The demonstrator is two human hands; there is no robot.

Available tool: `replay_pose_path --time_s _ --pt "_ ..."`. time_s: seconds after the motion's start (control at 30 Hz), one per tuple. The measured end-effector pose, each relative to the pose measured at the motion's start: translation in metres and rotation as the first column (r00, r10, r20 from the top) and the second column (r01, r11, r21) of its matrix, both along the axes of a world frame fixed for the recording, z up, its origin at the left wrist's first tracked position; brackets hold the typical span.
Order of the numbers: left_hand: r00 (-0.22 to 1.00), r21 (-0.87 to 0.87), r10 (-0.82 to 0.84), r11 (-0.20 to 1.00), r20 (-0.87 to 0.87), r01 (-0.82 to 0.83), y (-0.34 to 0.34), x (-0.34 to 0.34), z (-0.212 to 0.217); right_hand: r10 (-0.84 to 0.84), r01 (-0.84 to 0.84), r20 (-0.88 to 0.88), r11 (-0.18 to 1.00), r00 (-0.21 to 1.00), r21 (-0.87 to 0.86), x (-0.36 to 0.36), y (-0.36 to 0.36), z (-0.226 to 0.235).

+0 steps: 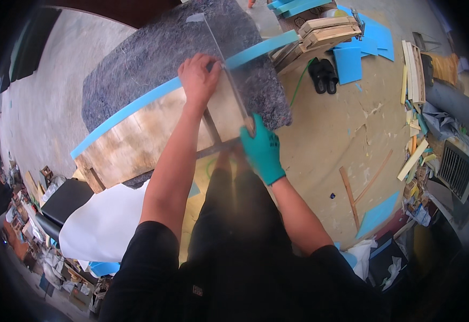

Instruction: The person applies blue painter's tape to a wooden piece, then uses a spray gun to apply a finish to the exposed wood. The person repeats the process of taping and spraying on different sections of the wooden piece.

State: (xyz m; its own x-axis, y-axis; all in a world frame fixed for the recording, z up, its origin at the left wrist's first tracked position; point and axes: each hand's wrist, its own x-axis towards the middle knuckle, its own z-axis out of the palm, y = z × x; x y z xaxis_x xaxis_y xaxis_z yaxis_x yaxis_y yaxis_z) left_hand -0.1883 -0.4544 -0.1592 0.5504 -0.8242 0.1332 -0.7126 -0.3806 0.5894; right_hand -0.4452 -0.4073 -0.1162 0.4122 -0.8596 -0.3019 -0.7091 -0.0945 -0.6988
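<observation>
A long strip of blue foam [132, 115] runs along the curved edge of a wooden panel frame [154, 131] and sticks out past its right end. My bare left hand [198, 78] is closed over the strip at the panel's edge, thumb close to the blade. My right hand [262, 147], in a green glove, is wrapped round the wooden handle of a long, thin-bladed knife [238, 96]. Its blade points away from me and crosses the strip just right of my left hand. Whether the blade has any teeth is too blurred to tell.
Beneath the panel lies a grey felt-like pad [138, 64]. Wooden frames [328, 33] are stacked at the far right, near black slippers [323, 75] and blue foam sheets [348, 64]. Wood strips [349, 198] lie on the floor at right. A white sheet [103, 225] is at left.
</observation>
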Motion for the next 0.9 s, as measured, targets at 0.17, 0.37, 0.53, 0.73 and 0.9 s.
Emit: replay_pose_path --time_s 0.17,0.37,0.53,0.73,0.9 --pt "1.0 0.061 -0.012 0.998 0.006 0.011 -0.002 0.002 0.004 -0.025 0.032 -0.035 0.973 0.999 0.23 -0.05 0.041 0.028" --pt "0.949 0.295 0.06 0.955 -0.309 0.035 -0.023 0.043 0.027 -0.101 0.09 0.026 0.957 0.995 0.275 -0.068 0.046 0.054" --pt "0.925 0.001 -0.205 0.976 -0.319 0.216 -0.091 0.063 0.09 -0.036 0.045 -0.039 0.966 0.999 0.254 -0.103 0.07 0.046" --pt "0.89 -0.052 -0.313 0.948 -0.333 0.314 -0.092 0.042 0.133 -0.281 0.244 0.025 0.871 0.959 0.426 -0.141 0.094 0.077" --pt "0.965 0.092 -0.059 0.992 -0.257 0.085 0.043 0.08 0.099 -0.238 0.214 0.051 0.934 0.97 0.287 -0.146 0.051 0.11"
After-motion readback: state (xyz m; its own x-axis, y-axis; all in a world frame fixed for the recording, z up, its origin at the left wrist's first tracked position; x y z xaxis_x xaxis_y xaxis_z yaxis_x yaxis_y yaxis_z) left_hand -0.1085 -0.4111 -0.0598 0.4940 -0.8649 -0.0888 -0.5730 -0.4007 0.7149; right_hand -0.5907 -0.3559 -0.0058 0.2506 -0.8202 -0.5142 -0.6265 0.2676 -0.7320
